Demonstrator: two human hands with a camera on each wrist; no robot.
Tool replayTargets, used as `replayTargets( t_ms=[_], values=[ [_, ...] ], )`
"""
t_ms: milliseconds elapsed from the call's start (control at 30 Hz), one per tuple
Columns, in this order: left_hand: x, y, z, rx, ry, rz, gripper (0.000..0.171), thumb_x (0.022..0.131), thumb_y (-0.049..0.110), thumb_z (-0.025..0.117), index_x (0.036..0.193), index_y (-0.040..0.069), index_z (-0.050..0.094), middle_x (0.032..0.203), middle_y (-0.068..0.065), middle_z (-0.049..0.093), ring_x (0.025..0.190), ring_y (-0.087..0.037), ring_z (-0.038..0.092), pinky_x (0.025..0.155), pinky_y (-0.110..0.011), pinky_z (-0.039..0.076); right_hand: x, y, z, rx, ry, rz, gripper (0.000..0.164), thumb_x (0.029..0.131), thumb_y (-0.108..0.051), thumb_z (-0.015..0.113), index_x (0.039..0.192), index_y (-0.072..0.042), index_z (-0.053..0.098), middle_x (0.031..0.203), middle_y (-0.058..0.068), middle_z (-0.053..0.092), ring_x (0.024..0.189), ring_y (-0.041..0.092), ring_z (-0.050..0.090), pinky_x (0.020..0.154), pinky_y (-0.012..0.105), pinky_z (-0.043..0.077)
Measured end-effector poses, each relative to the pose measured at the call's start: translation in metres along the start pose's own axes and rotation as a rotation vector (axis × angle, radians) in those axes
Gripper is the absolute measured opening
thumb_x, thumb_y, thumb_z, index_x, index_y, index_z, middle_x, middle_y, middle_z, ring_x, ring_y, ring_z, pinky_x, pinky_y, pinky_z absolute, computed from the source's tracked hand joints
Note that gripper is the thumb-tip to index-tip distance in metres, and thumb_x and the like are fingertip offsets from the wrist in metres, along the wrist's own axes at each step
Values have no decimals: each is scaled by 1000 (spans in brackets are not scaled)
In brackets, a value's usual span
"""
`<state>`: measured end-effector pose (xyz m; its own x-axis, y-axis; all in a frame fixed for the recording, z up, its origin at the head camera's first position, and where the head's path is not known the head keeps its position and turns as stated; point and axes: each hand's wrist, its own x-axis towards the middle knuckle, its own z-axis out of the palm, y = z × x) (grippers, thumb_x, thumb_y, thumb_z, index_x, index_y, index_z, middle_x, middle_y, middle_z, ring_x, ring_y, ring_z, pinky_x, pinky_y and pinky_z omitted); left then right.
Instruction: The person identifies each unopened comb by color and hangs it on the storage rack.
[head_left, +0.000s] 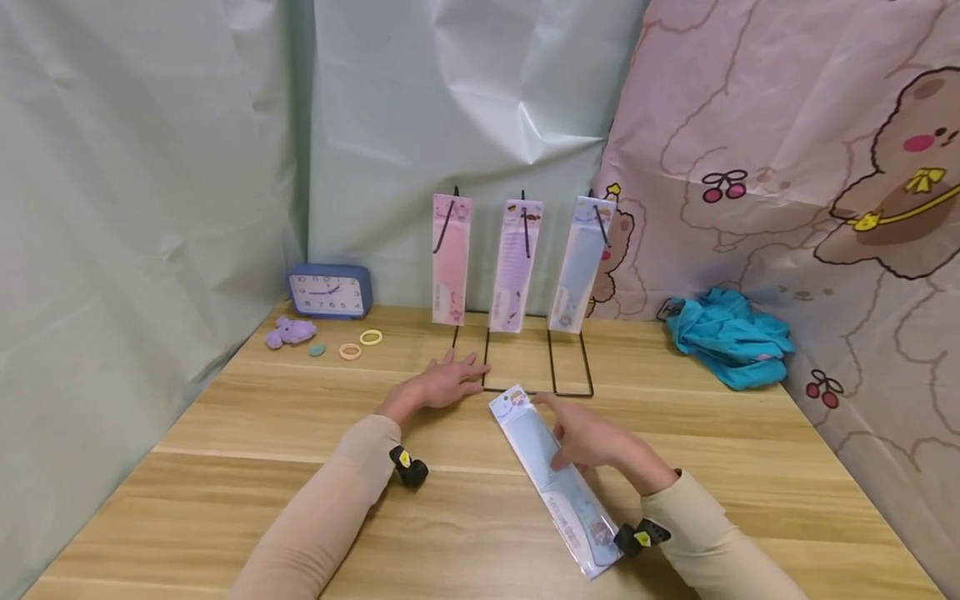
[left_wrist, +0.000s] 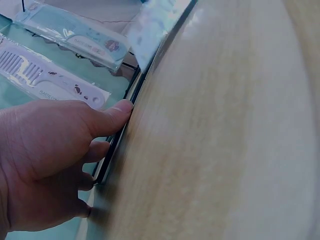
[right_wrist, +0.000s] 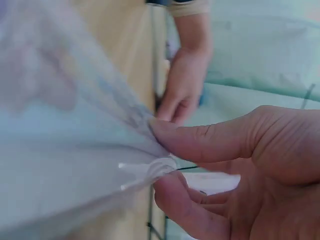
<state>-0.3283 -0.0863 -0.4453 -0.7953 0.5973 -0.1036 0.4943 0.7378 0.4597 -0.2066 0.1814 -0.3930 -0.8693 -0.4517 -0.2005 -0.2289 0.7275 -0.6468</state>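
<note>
My right hand point(head_left: 592, 437) pinches the edge of a clear packet with a light blue comb point(head_left: 551, 467) between thumb and finger. The packet slants over the table, its top end close to the front of a black wire rack point(head_left: 553, 358). In the right wrist view, the packet's plastic point(right_wrist: 100, 150) puckers at the fingertips. My left hand point(head_left: 447, 381) rests at the rack's front left corner, fingers spread; its thumb point(left_wrist: 112, 120) lies against the wire. From the rack's hooks hang packaged combs: pink point(head_left: 452, 267), purple point(head_left: 516, 271) and blue point(head_left: 581, 271).
A blue clock point(head_left: 330, 290) stands at the back left. In front of it lie a purple scrunchie-like item point(head_left: 290, 332) and small hair ties in teal point(head_left: 317, 350), orange point(head_left: 350, 344) and yellow point(head_left: 371, 331). A crumpled turquoise cloth point(head_left: 727, 337) sits at the back right by the wall.
</note>
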Motion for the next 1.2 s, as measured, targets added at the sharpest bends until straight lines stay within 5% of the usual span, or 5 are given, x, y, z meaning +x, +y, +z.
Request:
replayTargets(
  t_ms=[200, 367, 733, 967, 1200],
  values=[
    [0, 0, -1, -1, 0, 4, 53, 106, 37, 48, 155, 18, 40, 163, -17, 17, 146, -53, -1, 113, -70, 1, -10, -1, -24, -12, -22, -155, 51, 78, 14, 76, 125, 1, 61, 102, 12, 50, 64, 15, 61, 51, 32, 56],
    [0, 1, -2, -2, -5, 7, 53, 106, 37, 48, 155, 18, 40, 164, -17, 17, 146, -53, -1, 113, -71, 1, -21, -4, -41, -57, 48, -287, 42, 84, 8, 74, 124, -2, 66, 113, 12, 61, 82, 14, 64, 61, 28, 57],
    [0, 0, -1, 7, -5, 17, 52, 106, 35, 48, 155, 16, 40, 163, -18, 18, 146, -53, -1, 112, -72, 2, -54, -17, -73, 58, 291, -410, 57, 86, 8, 73, 137, -11, 57, 134, 10, 53, 95, 23, 63, 74, 32, 60],
    [1, 0, -1, 19, -6, 20, 52, 107, 34, 48, 154, 16, 41, 163, -20, 19, 145, -55, 0, 111, -74, 3, -71, -15, -92, 88, 373, -525, 83, 82, 16, 73, 151, -12, 37, 141, 11, 38, 94, 25, 62, 64, 33, 61],
    [1, 0, -2, 20, -7, 23, 52, 107, 34, 47, 155, 15, 40, 162, -20, 19, 144, -56, 0, 111, -74, 3, -69, -9, -99, 135, 414, -489, 83, 84, 8, 76, 153, -13, 35, 141, 11, 38, 99, 31, 62, 69, 34, 61]
  ],
)
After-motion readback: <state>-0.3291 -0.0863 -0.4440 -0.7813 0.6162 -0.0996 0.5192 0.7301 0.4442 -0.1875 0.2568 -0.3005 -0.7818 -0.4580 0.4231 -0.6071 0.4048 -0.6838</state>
